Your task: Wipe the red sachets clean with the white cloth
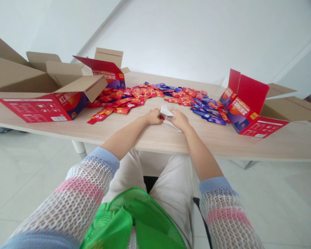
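Observation:
Just above the table's front part, my left hand [153,116] is closed around a red sachet [161,117], of which only a small bit shows between the fingers. My right hand [180,119] grips a crumpled white wipe [167,111], pressed close against the sachet. One end of the wipe hangs below the right fingers. Beyond both hands, red sachets [128,100] and purple sachets [206,110] lie in a loose curved pile. A single red sachet [100,115] sticks out at the pile's near left end.
Open red cartons stand at both sides: a large carton [38,110] at left, a carton behind it [111,76], and a carton [261,126] at right with another red box [227,97] beside it. The wooden table [155,141] ends near my knees.

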The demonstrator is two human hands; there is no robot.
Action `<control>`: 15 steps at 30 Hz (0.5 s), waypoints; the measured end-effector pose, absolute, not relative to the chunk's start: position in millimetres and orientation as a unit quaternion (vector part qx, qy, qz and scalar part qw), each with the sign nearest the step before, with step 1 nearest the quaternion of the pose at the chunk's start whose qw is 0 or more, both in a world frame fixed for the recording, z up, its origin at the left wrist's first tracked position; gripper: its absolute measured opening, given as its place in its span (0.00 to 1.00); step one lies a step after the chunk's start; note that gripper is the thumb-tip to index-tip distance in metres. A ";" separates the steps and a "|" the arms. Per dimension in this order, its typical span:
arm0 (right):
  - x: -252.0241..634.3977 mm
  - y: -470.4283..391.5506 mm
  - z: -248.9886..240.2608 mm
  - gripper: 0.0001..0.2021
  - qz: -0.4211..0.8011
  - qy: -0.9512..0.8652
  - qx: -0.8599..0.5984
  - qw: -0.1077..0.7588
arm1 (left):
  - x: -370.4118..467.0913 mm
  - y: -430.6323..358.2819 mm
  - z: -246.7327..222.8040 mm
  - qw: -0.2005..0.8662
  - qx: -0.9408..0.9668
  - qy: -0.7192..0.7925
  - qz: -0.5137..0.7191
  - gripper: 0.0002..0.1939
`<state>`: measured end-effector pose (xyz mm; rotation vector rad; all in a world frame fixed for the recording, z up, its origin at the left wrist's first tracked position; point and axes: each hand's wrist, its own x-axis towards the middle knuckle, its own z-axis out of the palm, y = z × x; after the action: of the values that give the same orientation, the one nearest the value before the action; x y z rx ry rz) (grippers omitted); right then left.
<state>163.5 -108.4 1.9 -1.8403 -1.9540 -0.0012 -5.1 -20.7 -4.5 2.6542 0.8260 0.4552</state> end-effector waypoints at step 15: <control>192.7 -103.4 -2.0 0.16 -0.038 -0.469 -0.856 0.217 | -1.9 -14.6 -0.7 0.136 0.938 0.307 0.087 0.10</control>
<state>192.7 -103.4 -2.0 -2.3699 -1.2978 -0.1063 -1.9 -14.6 -0.7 2.7156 0.8888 0.2507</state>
